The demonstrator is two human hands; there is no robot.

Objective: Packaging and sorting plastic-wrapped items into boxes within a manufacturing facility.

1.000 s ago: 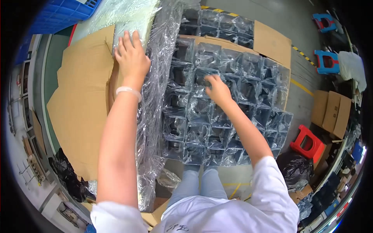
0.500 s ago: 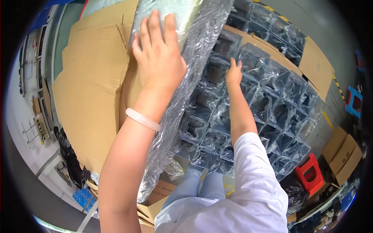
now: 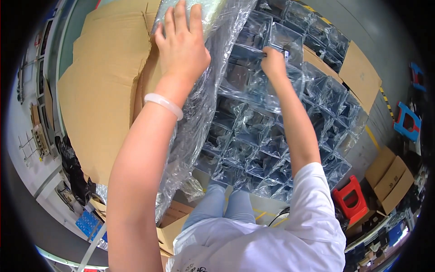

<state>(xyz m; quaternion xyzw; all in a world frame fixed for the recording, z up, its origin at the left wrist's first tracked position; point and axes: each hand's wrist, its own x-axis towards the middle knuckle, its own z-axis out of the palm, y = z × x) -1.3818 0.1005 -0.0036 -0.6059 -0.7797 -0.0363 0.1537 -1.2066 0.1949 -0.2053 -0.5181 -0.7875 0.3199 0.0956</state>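
My left hand (image 3: 183, 52) lies with fingers spread on a shiny, plastic-wrapped pale bundle (image 3: 208, 11) at the upper middle; what is inside cannot be made out. A white bangle circles that wrist. To the right, my right hand (image 3: 274, 62) is closed on the inner edge of a group of dark bins in clear plastic film (image 3: 242, 70), at the junction between compartments. That group stands higher than the rows of similar film-covered bins (image 3: 253, 145) around it. The fingertips are partly hidden behind the hand.
A large torn cardboard sheet (image 3: 99, 86) fills the left side. Further wrapped bins (image 3: 299, 18) and a cardboard flap (image 3: 360, 77) lie at the far right. A blue stool (image 3: 408, 122), a red stool (image 3: 351, 199) and an open carton (image 3: 389, 181) stand on the floor.
My right hand has gone from partly spread fingers to a closed grip, and the bins in it have risen. The left hand stays flat on the bundle; the whole view has shifted slightly.
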